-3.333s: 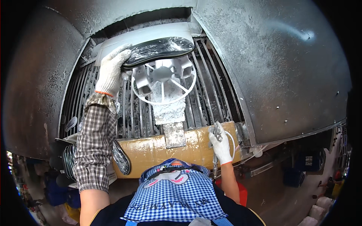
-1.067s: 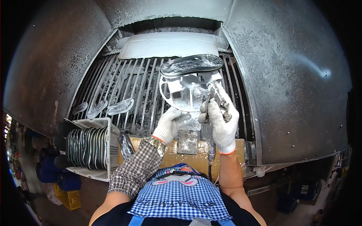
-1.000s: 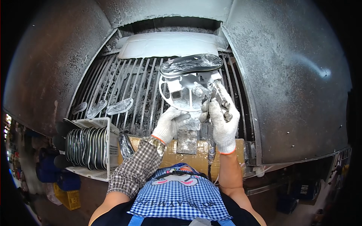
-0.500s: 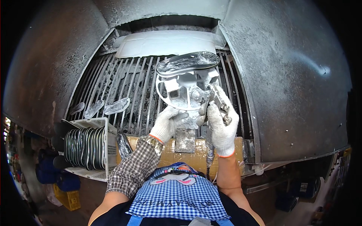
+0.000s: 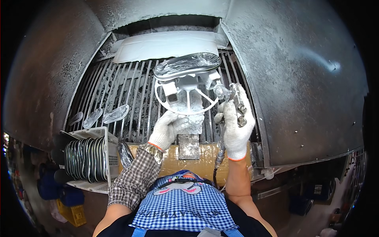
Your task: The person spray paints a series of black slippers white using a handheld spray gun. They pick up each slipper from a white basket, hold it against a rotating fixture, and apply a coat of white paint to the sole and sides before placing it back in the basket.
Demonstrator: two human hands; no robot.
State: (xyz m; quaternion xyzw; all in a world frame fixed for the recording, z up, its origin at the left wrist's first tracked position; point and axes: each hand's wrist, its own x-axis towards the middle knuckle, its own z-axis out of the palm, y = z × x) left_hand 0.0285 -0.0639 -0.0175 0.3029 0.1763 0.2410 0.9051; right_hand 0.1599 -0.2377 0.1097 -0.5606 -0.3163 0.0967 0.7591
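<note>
A shoe sole [image 5: 187, 65], dark on top under crinkled clear film and white along its edge, lies on a powder-coated stand at centre. Below it, a white wheel-like ring with spokes [image 5: 188, 98] belongs to the stand. My gloved left hand [image 5: 166, 128] is closed at the ring's near rim, thumb and fingers against it. In my gloved right hand [image 5: 237, 128] is a spray gun [image 5: 223, 93], its whitened head just right of the ring. A hose [image 5: 219, 156] hangs down from the gun. The right fingers are partly hidden behind it.
Three film-covered pieces [image 5: 116, 113] rest on the slatted metal grate [image 5: 136, 85] at left. A white plastic basket [image 5: 112, 154] holds several upright soles. Another wrapped piece [image 5: 125, 154] leans beside it. Metal walls [image 5: 300, 87] enclose the grate, with a white sheet [image 5: 166, 45] behind.
My right hand has moved the spray gun rightward, from in front of the ring to beside it. My left hand stays at the rim. The whole view has shifted slightly.
</note>
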